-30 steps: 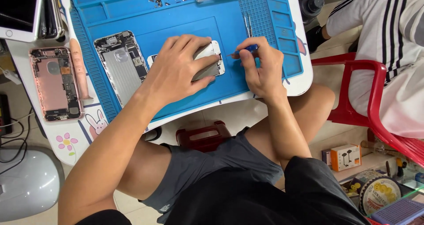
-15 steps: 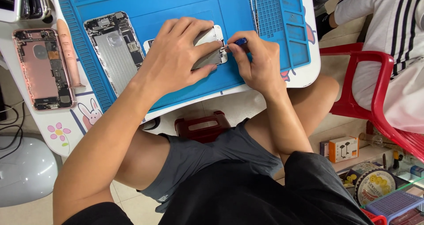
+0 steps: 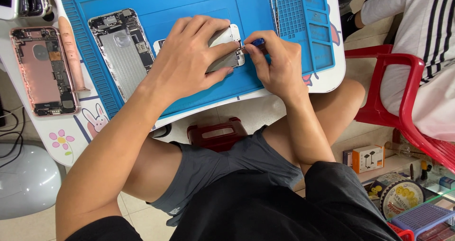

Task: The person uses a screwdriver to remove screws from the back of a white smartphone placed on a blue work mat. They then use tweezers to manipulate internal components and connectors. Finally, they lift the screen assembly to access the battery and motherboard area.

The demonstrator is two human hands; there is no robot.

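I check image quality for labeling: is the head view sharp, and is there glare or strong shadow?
Head view: sharp at the left hand, right hand and phone part; light soft and even, only faint shadows on the blue mat; no strong glare; edges look slightly wide-angle.

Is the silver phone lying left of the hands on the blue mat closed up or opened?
Opened. The silver phone lies on the blue mat with no screen on it; its metal shield, small parts and inner frame show.
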